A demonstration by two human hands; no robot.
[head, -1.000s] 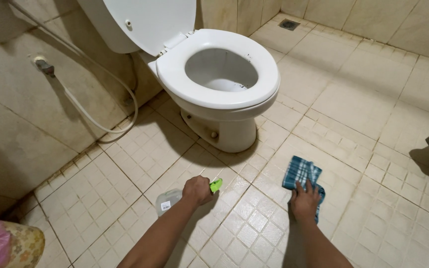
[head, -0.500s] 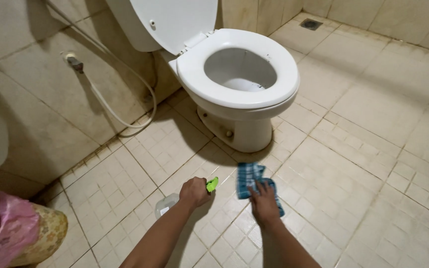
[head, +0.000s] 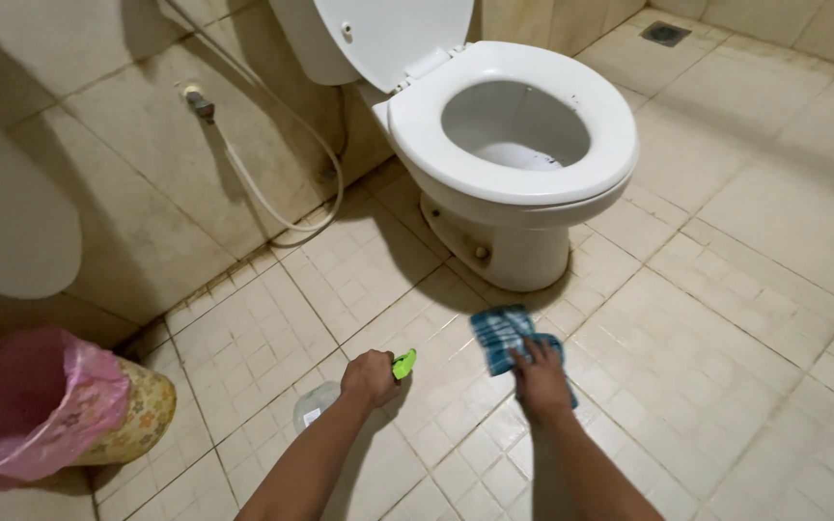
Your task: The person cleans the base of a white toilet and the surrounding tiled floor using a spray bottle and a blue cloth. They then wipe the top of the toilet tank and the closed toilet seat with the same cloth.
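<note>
Blue checked cloth [head: 502,333]: flat on floor tiles before the toilet [head: 523,193]; my right hand [head: 539,378] presses it, fingers spread. My left hand [head: 369,376] clamps a green-nozzled spray bottle [head: 325,400].

Glossy ceramic toilet [head: 533,183]; checked cloth [head: 499,333]; matt tiles [head: 726,318].

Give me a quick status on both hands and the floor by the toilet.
Left hand gripping spray bottle with green nozzle, low over floor tiles. Right hand pressing blue checked cloth flat on tiles. Toilet base just ahead of the cloth.
</note>
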